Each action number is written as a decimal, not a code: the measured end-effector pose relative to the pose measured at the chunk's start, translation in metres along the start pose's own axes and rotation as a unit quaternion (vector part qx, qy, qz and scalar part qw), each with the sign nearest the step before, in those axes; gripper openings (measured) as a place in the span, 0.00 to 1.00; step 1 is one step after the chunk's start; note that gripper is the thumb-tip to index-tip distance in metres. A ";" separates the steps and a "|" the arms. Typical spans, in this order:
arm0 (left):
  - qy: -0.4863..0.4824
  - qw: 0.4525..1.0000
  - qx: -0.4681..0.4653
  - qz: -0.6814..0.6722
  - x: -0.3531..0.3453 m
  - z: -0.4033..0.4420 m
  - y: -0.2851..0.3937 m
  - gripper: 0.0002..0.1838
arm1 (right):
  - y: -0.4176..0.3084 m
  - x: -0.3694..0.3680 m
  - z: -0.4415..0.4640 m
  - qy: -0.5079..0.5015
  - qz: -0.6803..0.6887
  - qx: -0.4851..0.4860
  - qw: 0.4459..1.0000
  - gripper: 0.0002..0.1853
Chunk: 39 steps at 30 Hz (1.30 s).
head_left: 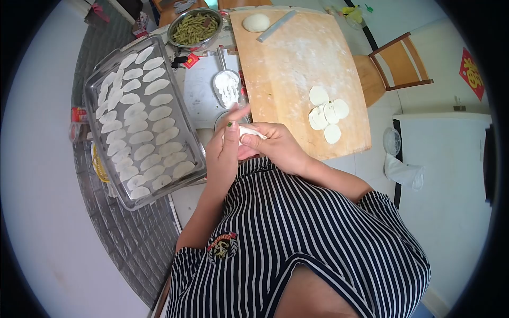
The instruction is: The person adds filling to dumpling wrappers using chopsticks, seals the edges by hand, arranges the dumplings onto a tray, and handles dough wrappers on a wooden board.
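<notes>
In front of my chest, both hands meet around a white dumpling [246, 130], whose dough edge shows between the fingers. My left hand [223, 150] is closed on one side of it, the thumb up with a small green bit stuck on it and a finger stretched away. My right hand [281, 146] pinches the other side between thumb and fingers. Much of the dumpling is hidden by the hands. Just beyond them, partly covered, is a bowl [220, 120]. Several round dough wrappers [332, 133] lie, some overlapping, on the wooden board [291, 69] to the right.
At the left a clear-rimmed tray [199, 153] holds rows of shaped dumplings [160, 99]. A metal scoop [221, 59] of flour lies behind my hands. Farther back are a bowl [173, 42] of green pods, a dough ball [256, 23] and a grey bar [277, 26]. A chair [405, 61] stands right.
</notes>
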<state>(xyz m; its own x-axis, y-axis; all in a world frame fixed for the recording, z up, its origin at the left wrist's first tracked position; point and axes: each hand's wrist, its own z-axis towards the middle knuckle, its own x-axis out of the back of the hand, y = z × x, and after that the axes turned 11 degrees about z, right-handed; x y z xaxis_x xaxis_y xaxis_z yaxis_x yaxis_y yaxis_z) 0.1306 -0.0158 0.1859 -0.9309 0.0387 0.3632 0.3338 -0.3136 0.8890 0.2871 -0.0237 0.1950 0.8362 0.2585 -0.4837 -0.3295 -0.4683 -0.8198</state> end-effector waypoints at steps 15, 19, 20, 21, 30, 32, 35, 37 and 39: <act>-0.094 0.954 0.185 -0.217 0.008 -0.011 -0.019 0.19 | 0.008 -0.001 0.006 0.012 0.003 -0.032 0.999 0.24; -0.080 0.919 0.213 -0.321 0.014 -0.011 -0.022 0.23 | 0.004 -0.003 0.012 0.050 -0.043 -0.040 0.997 0.22; -0.065 0.875 0.211 -0.431 0.014 -0.013 -0.025 0.24 | 0.002 -0.003 0.012 0.045 -0.041 -0.041 0.997 0.22; -0.071 0.868 0.211 -0.443 0.015 -0.014 -0.033 0.26 | 0.002 -0.004 0.014 0.055 -0.055 -0.055 0.995 0.22; 0.057 0.770 0.403 -0.491 0.059 -0.008 -0.139 0.18 | 0.012 0.000 0.030 0.132 -0.101 -0.069 0.984 0.18; 0.095 0.799 0.360 -0.473 0.082 0.003 -0.172 0.15 | 0.018 0.012 0.027 0.112 -0.092 -0.045 0.988 0.17; 0.166 0.851 0.255 -0.429 0.147 0.050 -0.231 0.10 | 0.024 0.011 0.026 0.144 -0.076 -0.065 0.985 0.15; 0.225 0.841 0.233 -0.433 0.210 0.109 -0.257 0.10 | 0.027 0.011 0.029 0.144 -0.074 -0.071 0.984 0.15; 0.129 0.981 0.143 -0.019 0.271 0.140 -0.266 0.16 | 0.029 0.017 0.022 0.146 -0.082 -0.065 0.984 0.14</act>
<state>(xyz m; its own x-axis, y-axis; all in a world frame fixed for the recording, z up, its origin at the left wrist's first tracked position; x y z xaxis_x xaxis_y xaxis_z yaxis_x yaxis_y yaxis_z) -0.1902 0.2106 0.0865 -0.9375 -0.2077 0.2793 0.2926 -0.0356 0.9556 0.2820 -0.0146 0.1566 0.9700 0.0954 -0.2235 -0.1358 -0.5501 -0.8240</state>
